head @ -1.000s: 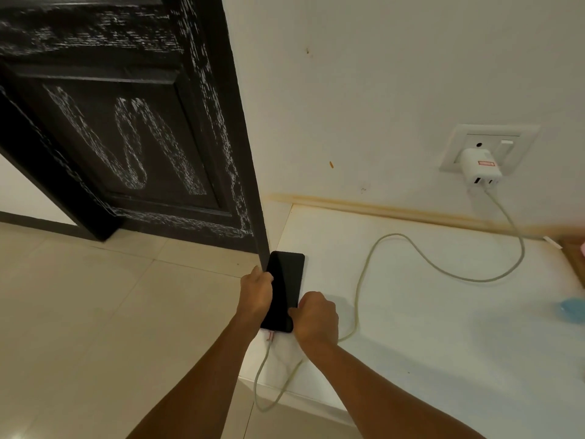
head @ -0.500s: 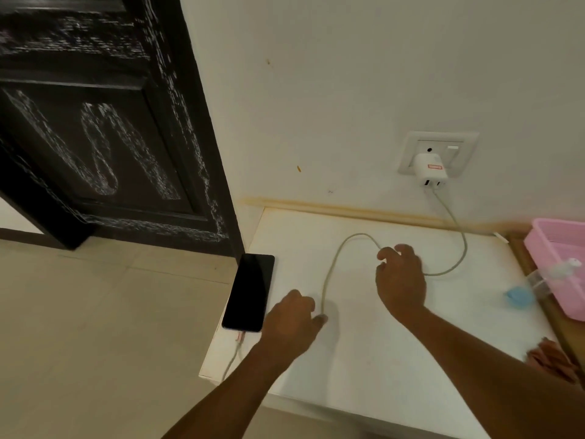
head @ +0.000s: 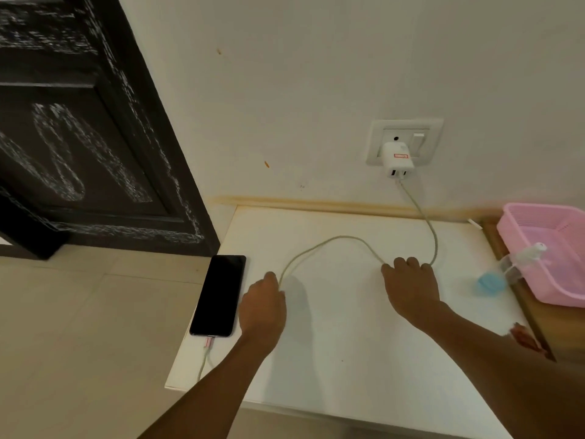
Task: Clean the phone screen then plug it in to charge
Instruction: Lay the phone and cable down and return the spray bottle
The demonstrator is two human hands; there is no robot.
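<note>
Fingers of both hands curl on the cable (head: 329, 242), left hand (head: 262, 307) pinching it beside the phone (head: 218, 296), right hand (head: 411, 286) pressing it nearer the charger (head: 397, 160), seemingly to lay slack flat while the plugged-in phone rests face-up at the table (head: 332, 359) edge.

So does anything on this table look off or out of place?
Yes: the phone lies at the table's left edge, its corner slightly overhanging, and the cable from its plug hangs off the front edge. A snag could pull it down.
</note>
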